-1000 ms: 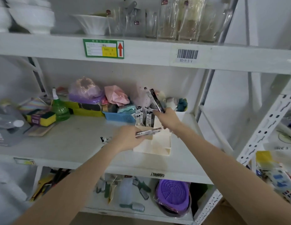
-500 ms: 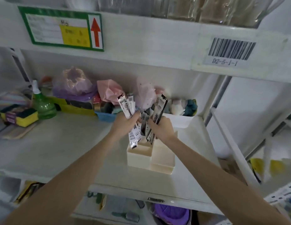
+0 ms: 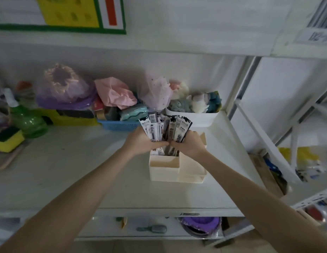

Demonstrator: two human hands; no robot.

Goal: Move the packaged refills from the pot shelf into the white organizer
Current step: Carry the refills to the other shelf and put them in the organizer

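Several packaged refills (image 3: pixel 166 127), slim black-and-white packets, stand bunched upright in the tall front-left compartment of the white organizer (image 3: pixel 164 170) on the middle shelf. My left hand (image 3: pixel 142 141) grips the bunch from the left, and my right hand (image 3: pixel 188 143) grips it from the right. The fingertips of both hands meet in front of the packets, just above the compartment's rim. The packets' lower ends are hidden inside the compartment.
Behind the organizer stand a white bin (image 3: pixel 193 117) of cloths and a blue basket (image 3: pixel 118 125). A green spray bottle (image 3: pixel 27 119) and yellow sponges (image 3: pixel 7 141) sit at the left. The rack's upright post (image 3: pixel 239 83) is close on the right.
Both hands have brought their separate packets together into one bunch and lowered it into the organizer's compartment. The camera has moved closer to the shelf.
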